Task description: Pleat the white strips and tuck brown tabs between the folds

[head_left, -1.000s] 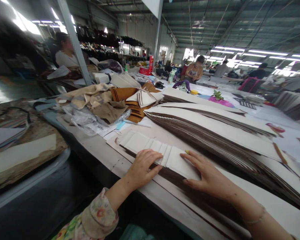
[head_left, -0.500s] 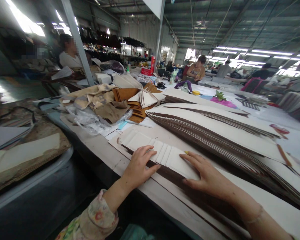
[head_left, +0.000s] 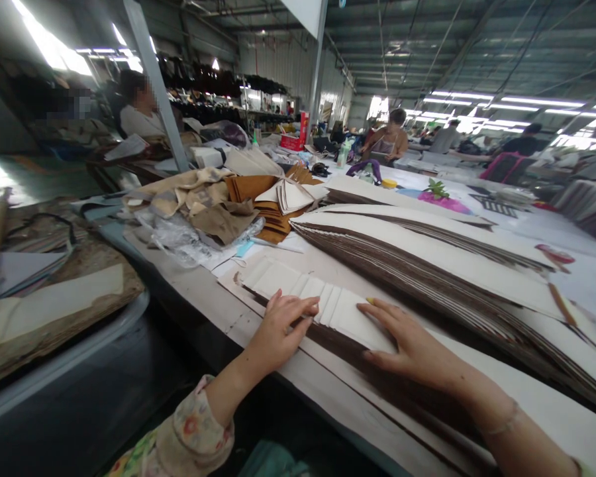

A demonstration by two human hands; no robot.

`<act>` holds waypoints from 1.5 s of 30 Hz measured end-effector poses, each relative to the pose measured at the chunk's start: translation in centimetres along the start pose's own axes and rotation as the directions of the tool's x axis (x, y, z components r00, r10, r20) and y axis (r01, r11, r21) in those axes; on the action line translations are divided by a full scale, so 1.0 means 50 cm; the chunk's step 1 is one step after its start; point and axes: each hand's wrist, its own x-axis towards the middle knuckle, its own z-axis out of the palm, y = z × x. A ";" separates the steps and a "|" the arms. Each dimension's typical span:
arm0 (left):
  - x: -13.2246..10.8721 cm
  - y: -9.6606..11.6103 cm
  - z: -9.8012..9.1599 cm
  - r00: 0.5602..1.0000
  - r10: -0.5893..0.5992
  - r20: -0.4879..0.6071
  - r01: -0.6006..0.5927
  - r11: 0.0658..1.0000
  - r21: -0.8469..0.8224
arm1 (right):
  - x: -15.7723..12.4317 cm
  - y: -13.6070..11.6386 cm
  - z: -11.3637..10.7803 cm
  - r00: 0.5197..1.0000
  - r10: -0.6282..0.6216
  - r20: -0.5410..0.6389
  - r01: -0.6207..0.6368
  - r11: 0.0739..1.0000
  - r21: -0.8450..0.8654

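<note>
A stack of long white-faced pieces with dark brown edges lies along the near side of the table; its top strip (head_left: 345,311) is white with several raised cross folds. My left hand (head_left: 283,324) is at the strip's near edge, beside the folds. Its thumb and index fingertip are drawn close together there, and whether they pinch any material is hidden. To the right of the folds, my right hand (head_left: 407,341) lies open on the white surface, fingers spread and thumb near the front edge.
Behind the strip lies a thick fanned stack of white and brown pieces (head_left: 427,258). Brown cut pieces (head_left: 273,218), crumpled fabric (head_left: 193,195) and clear plastic (head_left: 173,238) lie at the back left. A metal post (head_left: 156,86) rises beyond. Co-workers (head_left: 387,139) sit farther off.
My left thumb and index finger have drawn together at the strip's edge. My right hand stays in place. The co-worker at the back has shifted posture.
</note>
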 end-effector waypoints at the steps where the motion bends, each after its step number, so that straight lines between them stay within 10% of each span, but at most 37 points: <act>1: 0.000 0.001 0.001 1.000 0.002 0.002 -0.002 1.000 -0.014 | 0.000 0.001 0.000 1.000 -0.002 0.002 0.002 1.000 0.000; 10: 0.016 0.005 0.022 0.993 0.102 -0.065 -0.116 0.952 -0.282 | -0.001 0.007 -0.001 1.000 -0.018 0.001 0.018 0.999 0.034; 17: 0.009 -0.016 0.014 0.985 0.113 -0.133 -0.117 0.993 -0.018 | -0.001 0.005 -0.011 0.999 -0.039 0.011 0.038 0.999 0.019; 29: -0.014 -0.063 -0.016 0.992 0.082 -0.094 -0.065 0.983 0.175 | -0.021 -0.045 0.037 0.912 -0.367 -0.185 0.186 0.769 -0.611; 45: -0.011 -0.059 -0.023 0.997 0.058 -0.054 -0.049 0.987 0.154 | 0.002 -0.082 0.050 0.912 -0.368 -0.180 0.182 0.758 -0.626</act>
